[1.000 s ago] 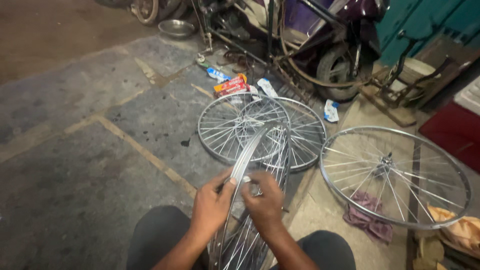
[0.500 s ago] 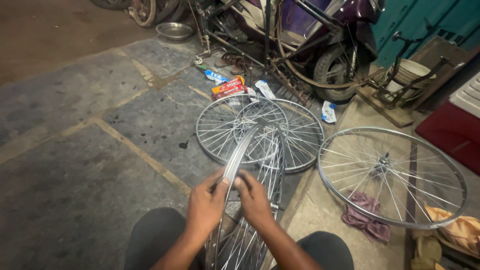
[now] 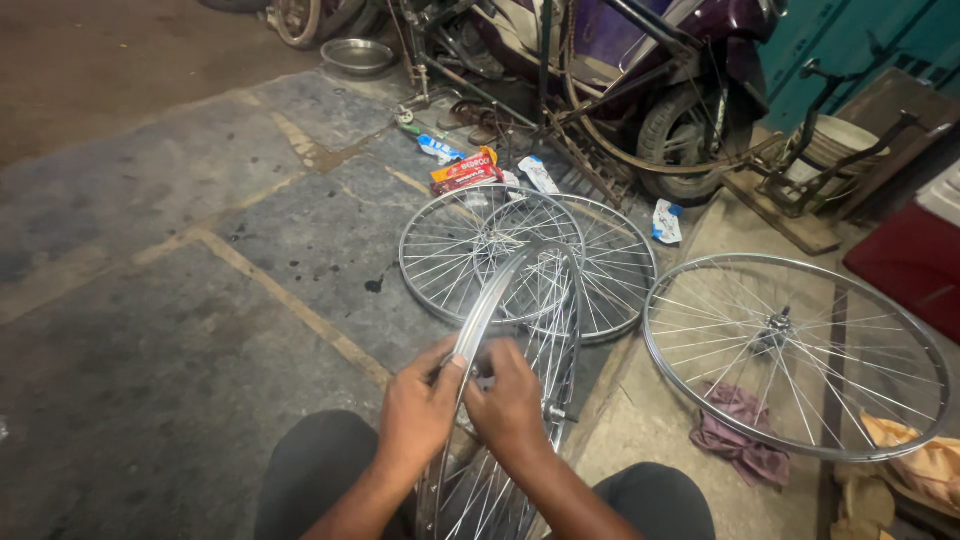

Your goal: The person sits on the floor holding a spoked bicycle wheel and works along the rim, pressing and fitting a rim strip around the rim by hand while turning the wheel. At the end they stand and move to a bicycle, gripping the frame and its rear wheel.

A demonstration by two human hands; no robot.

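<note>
The person sits low over the stone floor (image 3: 150, 330) and holds a bicycle wheel (image 3: 520, 330) upright between the knees, its rim running from the lap up and away toward the middle of the floor. The left hand (image 3: 420, 410) is closed on the near edge of the rim, thumb on top, and the right hand (image 3: 510, 405) is closed just beside it, its fingers bent in among the spokes; it may pinch a small part there, but this is too small to tell. The spokes of this wheel seem all in place, so the lacing looks done and what is left is probably fine work at the rim. Two more wheels (image 3: 600, 260) lie flat and overlapping on the floor behind the held one, and a single wheel (image 3: 795, 355) lies flat toward the right edge, partly over a purple rag (image 3: 735, 440). Some packets (image 3: 465, 170) lie farther back, near a parked scooter (image 3: 650, 60).
</note>
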